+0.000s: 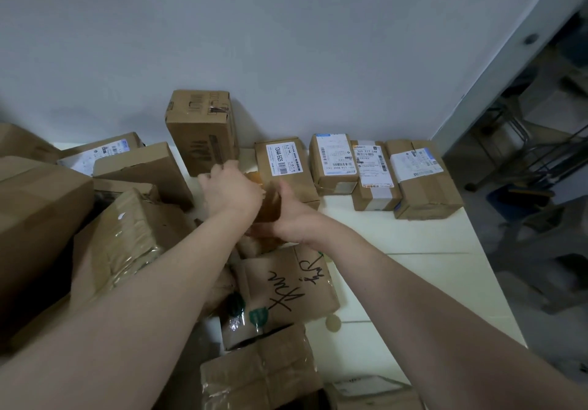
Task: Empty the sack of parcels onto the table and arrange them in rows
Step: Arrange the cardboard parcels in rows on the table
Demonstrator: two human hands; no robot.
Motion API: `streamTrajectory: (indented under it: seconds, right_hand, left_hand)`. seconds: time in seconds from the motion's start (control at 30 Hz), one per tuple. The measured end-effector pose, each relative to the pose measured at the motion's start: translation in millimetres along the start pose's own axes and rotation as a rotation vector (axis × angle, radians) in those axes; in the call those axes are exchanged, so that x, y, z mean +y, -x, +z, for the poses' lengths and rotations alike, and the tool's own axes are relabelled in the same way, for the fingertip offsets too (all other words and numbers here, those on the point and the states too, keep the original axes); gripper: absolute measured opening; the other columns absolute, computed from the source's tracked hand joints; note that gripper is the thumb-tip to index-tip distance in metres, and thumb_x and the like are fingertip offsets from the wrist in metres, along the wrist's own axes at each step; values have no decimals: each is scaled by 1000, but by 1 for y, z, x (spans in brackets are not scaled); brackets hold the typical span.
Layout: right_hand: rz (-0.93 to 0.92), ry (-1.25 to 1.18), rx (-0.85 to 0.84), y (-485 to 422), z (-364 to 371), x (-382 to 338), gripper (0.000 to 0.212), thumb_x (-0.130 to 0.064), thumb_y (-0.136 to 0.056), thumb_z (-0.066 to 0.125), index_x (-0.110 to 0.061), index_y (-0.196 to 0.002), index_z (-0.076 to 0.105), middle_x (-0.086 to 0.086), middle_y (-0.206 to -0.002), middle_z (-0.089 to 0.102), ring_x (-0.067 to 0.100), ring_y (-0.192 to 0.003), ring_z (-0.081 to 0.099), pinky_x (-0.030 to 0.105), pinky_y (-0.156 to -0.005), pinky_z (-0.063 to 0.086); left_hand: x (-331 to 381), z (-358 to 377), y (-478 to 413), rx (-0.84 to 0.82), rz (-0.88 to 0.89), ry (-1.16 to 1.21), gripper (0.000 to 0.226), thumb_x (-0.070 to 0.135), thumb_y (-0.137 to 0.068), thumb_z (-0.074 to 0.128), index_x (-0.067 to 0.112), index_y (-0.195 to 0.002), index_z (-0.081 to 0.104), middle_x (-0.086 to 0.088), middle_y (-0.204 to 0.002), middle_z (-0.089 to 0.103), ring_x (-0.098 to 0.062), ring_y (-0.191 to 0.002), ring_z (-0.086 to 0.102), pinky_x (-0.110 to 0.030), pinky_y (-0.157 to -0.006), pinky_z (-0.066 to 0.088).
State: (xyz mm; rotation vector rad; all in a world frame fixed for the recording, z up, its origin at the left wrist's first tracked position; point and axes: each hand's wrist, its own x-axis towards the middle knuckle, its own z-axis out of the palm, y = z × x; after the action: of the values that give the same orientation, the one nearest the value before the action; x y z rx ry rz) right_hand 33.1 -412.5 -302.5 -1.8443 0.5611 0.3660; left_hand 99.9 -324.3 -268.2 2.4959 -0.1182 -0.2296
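Left hand [229,187] and right hand [290,211] both grip a parcel [268,200] just before the tall box [201,129]; it seems to lie lengthwise toward the wall, blurred, half hidden.

One tall upright box [203,132]. Right of it: four labelled cartons [286,167], one row. Left of it: at least six heaped boxes [143,170]. In front of it: one small brown parcel [269,201] in two hands, left hand [230,186] and right hand [288,215], plus at least four more parcels [286,282].
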Motion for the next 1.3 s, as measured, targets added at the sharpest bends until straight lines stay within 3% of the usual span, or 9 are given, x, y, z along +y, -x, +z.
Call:
streamTrajectory:
  seconds: [0.1, 0.33, 0.47, 0.53, 0.63, 0.73, 0.97, 1.17, 1.3]
  right_hand:
    - [6, 88, 208, 6, 1, -1, 134, -41, -61, 89, -32, -155, -6, 9, -154, 21, 30, -137, 37, 45, -113, 35]
    - [42, -784, 426, 62, -61, 36, 80, -19, -79, 79, -24, -142, 29, 4, -130, 59, 20, -103, 64, 53, -93, 53]
    - [-202, -143, 672, 106, -75, 70, 115, -15, -67, 88, -31, -151, 12, -9, -145, 34, 10, -130, 39, 34, -110, 38]
    - [-292, 289, 704, 120, -78, 93, 112, -13, -67, 88, -34, -150, 14, -11, -153, 21, 12, -142, 24, 42, -117, 31]
    - [-277, 435, 703, 136, -84, 125, 111, -11, -69, 87, -38, -151, 18, -13, -160, 1, 18, -149, 12, 42, -120, 23]
    - [-37, 166, 594, 148, -93, 148, 105, -9, -76, 82, -41, -153, 18, -7, -159, 5, 22, -146, 22, 37, -118, 27]
    - [307, -399, 355, 161, -90, 167, 101, -58, -72, 78, -36, -151, 19, -9, -143, 38, 15, -119, 45, 50, -104, 46]
    - [307, -501, 418, 147, -81, 168, 88, -40, -83, 76, -20, -151, 23, -3, -132, 54, 20, -119, 55, 38, -101, 47]
    - [296, -483, 405, 152, -85, 164, 54, -43, -86, 70, -26, -131, 47, -4, -125, 55, 16, -114, 51, 37, -97, 41]
  left_hand:
    - [19, -10, 13, 12, 115, 186, 48, 5, -91, 47, 21, -136, 53, -5, -126, 61, -28, -121, 50, -36, -98, 44]
    - [27, -9, 28, -6, -67, 274, 43, 24, -99, 36, 27, -141, 45, -8, -140, 48, -33, -126, 42, -45, -104, 42]
    - [45, 16, 64, -374, -219, 675, 46, 51, -100, 32, 28, -136, 49, 0, -131, 56, -25, -116, 53, -42, -96, 49]
    - [58, 27, 83, -617, -399, 848, 50, 61, -95, 39, 24, -125, 55, -3, -119, 61, -27, -106, 59, -47, -83, 56]
    - [60, 53, 106, -698, -468, 931, 36, 36, -92, 64, 13, -120, 55, -11, -112, 64, -30, -91, 65, -41, -65, 60]
    - [50, 83, 121, -613, -311, 832, 39, -2, -80, 70, 12, -115, 57, -11, -115, 64, -27, -89, 65, -34, -66, 58]
    - [46, 97, 146, -682, -29, 376, 39, -17, -76, 55, 20, -85, 64, 6, -87, 59, -13, -85, 55, -23, -74, 50]
    - [46, 110, 156, -692, 31, 281, 25, 2, -88, 50, 21, -100, 61, -4, -107, 65, -19, -97, 60, -26, -81, 50]
    - [59, 113, 151, -562, -138, 87, 45, 36, -99, 45, 11, -136, 41, -17, -139, 38, -33, -121, 47, -38, -98, 41]
